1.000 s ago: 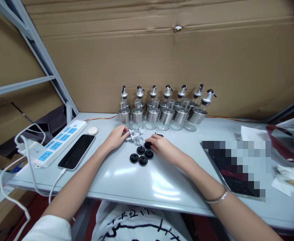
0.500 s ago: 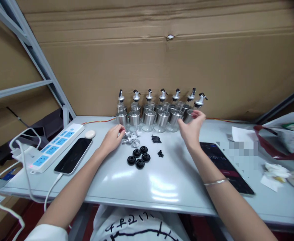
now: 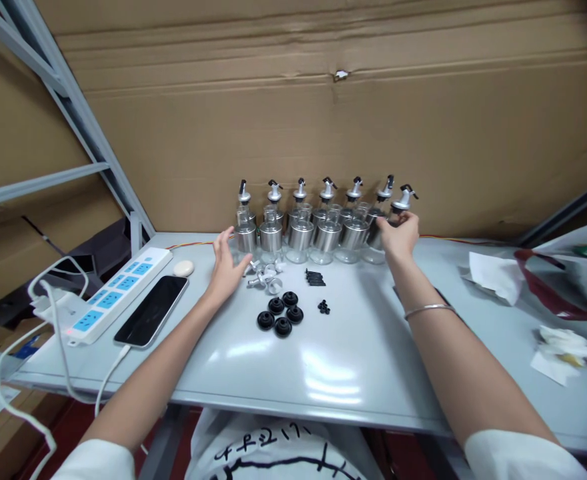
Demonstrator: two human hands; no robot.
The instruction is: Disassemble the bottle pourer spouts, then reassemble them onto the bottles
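Two rows of glass oil bottles with steel sleeves point(image 3: 301, 235) stand along the back of the table. The rear ones carry silver pourer spouts with black levers. My right hand point(image 3: 399, 239) is closed round the upper part of the rightmost bottle, below its pourer spout point(image 3: 402, 197); the fingertips are partly hidden. My left hand point(image 3: 227, 267) is open, thumb and fingers spread, beside the leftmost front bottle point(image 3: 246, 237). Right of its thumb lie silver pourer tops point(image 3: 273, 285). Nearer are several round black stoppers point(image 3: 283, 327), with black levers point(image 3: 315, 277) and tiny black caps point(image 3: 324, 307) to their right.
A white power strip point(image 3: 123, 293), a phone point(image 3: 152, 311) on a cable and a round pale case point(image 3: 183, 268) lie at left. A cardboard wall point(image 3: 293, 133) rises behind the bottles. Paper point(image 3: 496, 277), crumpled tissue point(image 3: 566, 343) and a bag point(image 3: 563, 287) lie at right.
My left hand has lifted off the silver pourer tops and spread its fingers beside the leftmost bottle. My right hand has moved right and back and closed round the rightmost bottle.
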